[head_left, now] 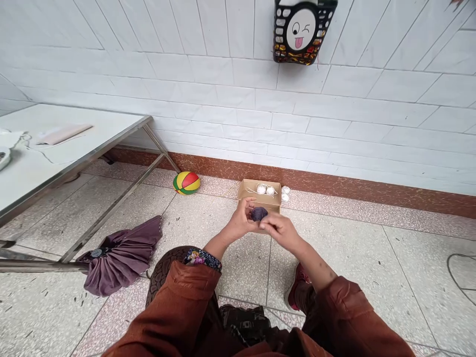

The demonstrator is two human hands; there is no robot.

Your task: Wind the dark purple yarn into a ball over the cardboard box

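Over a small cardboard box (pixel 244 190) on the floor, my left hand (pixel 240 218) holds a dark purple ball of yarn (pixel 259 213), with thumb and fingers curved around it. My right hand (pixel 281 229) is closed in a pinch at the ball's right side; any strand between its fingers is too small to make out. Inside the box lie two white balls of string (pixel 261 189) with loose ends. More white balls (pixel 285 193) sit against the box's right side.
A white-topped table (pixel 74 144) with metal legs stands at left, holding a folded pinkish piece (pixel 65 134). Near its legs are a purple folded umbrella (pixel 126 253) and a colourful ball (pixel 186 183). A black basket (pixel 303 32) hangs on the tiled wall; a cable (pixel 451 272) lies right.
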